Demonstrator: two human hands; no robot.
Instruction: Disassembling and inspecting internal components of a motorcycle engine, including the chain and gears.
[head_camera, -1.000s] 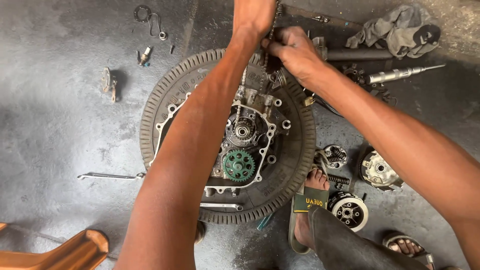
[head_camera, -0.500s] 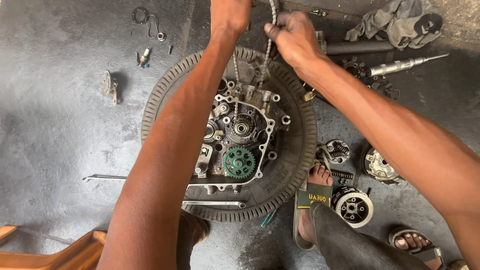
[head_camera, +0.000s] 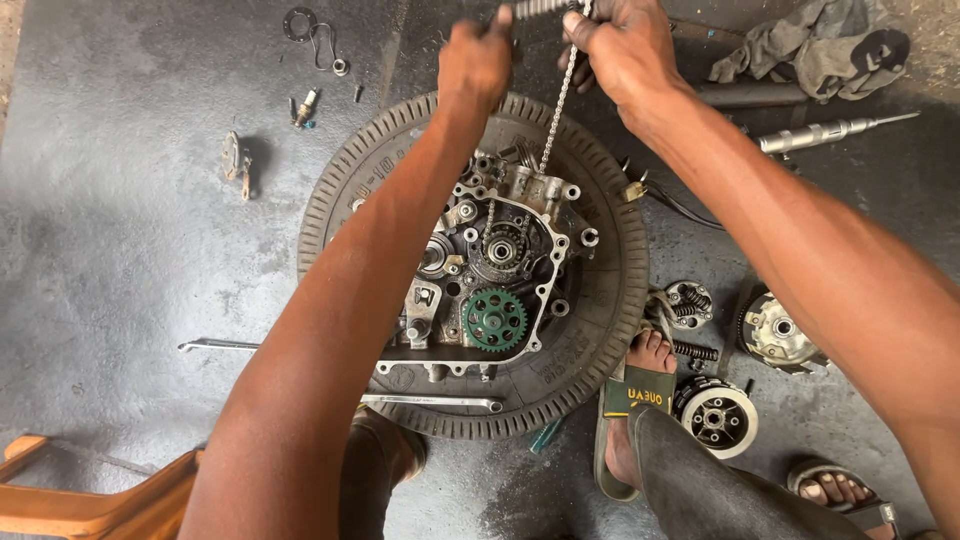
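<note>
- Here, the left hand (head_camera: 478, 62) is closed in a fist around the upper end of a thin silver metal chain (head_camera: 556, 108), near the top edge of the view.
- The right hand (head_camera: 622, 45), just beside it, pinches the same chain between curled fingers.
- The chain hangs taut from both hands down into the top of an open grey metal engine case (head_camera: 490, 275).
- Inside the case sit a green toothed gear (head_camera: 495, 319) and, above it, a smaller steel sprocket (head_camera: 503, 246).
- The case rests in the middle of a worn black rubber tyre (head_camera: 600, 330) lying flat on the grey concrete floor (head_camera: 120, 250).
- A long silver spanner (head_camera: 432, 402) lies across the tyre's near edge.
- To the right, a round silver clutch drum (head_camera: 716, 417) lies on the floor near a foot in a sandal (head_camera: 640, 385).
- A crumpled grey rag (head_camera: 810, 45) lies at the upper right.
</note>
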